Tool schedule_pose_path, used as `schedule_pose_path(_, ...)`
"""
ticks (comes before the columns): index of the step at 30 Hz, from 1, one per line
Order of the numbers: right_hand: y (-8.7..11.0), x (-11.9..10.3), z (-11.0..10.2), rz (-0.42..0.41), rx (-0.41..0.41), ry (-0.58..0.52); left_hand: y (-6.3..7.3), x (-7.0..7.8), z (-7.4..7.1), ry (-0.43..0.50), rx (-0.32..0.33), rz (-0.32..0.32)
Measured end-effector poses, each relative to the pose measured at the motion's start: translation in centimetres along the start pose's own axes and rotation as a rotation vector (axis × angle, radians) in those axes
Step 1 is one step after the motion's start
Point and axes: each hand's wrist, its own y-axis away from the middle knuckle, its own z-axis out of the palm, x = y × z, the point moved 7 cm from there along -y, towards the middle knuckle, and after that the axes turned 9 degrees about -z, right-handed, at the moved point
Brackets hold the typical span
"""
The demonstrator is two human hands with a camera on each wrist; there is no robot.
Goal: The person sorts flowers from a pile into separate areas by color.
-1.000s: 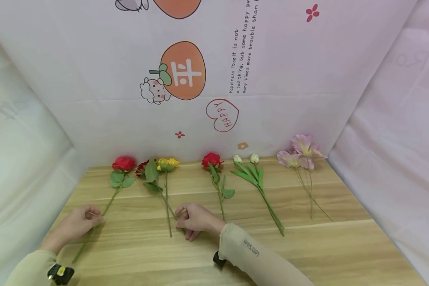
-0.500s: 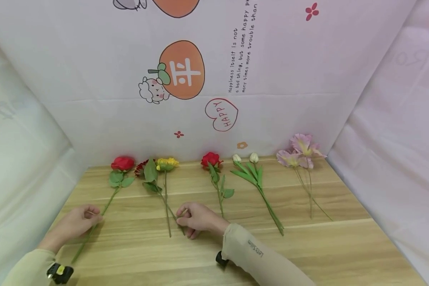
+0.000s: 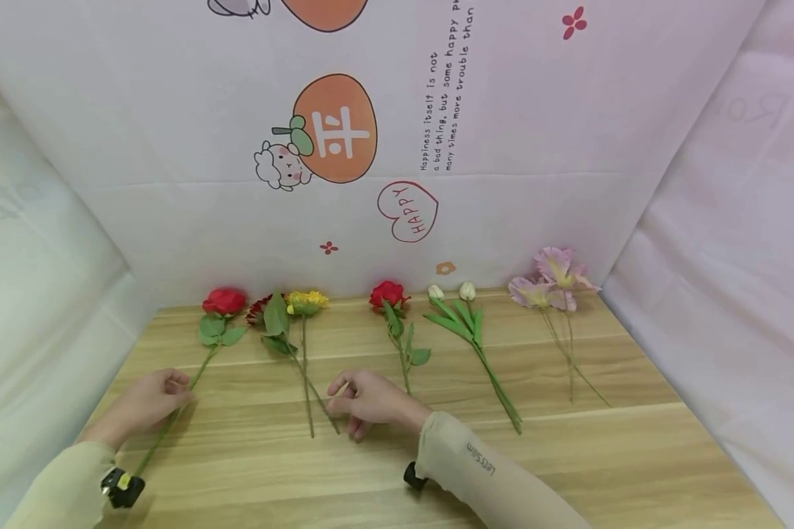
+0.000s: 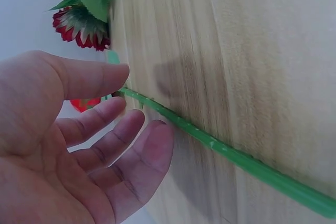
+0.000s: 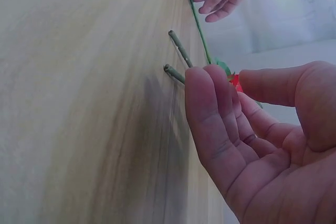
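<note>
My left hand [image 3: 147,402] hovers beside the green stem of a red rose [image 3: 225,301] at the left of the table. In the left wrist view its fingers are loosely bent, and the stem [image 4: 236,157] lies on the wood just beyond them. Right of centre, my right hand [image 3: 370,400] is near the lower stem of a dark red flower [image 3: 256,311], which crosses the stem of a yellow flower [image 3: 307,302]. Two stem ends [image 5: 176,73] show beyond its relaxed fingers in the right wrist view; nothing is held.
Farther right on the wooden table [image 3: 609,455] lie another red rose [image 3: 389,295], white tulips [image 3: 467,292] with green leaves, and pink-purple flowers [image 3: 556,272] on thin stems. A printed white cloth [image 3: 503,147] stands behind, with white cloth at both sides.
My right hand has shifted slightly right, so the dark red flower's stem end now shows fully. My left hand has risen a little in the head view. The flowers lie as before.
</note>
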Motion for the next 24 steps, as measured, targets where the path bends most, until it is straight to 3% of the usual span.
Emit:
schedule_pose_path(8, 0.3, -0.4, 0.0, -0.028, -0.008, 0.025, -0.9, 0.6, -0.2, -0.021, 0.029, 0.017)
schedule_pose_path(14, 0.3, -0.8, -0.2, -0.047, -0.017, 0.044, -1.4, 0.7, 0.2, 0.029, -0.004, -0.011)
schedule_pose_path(24, 0.3, -0.8, 0.0, -0.059, -0.023, 0.043, -1.8, 0.9, 0.0, 0.030, -0.025, -0.045)
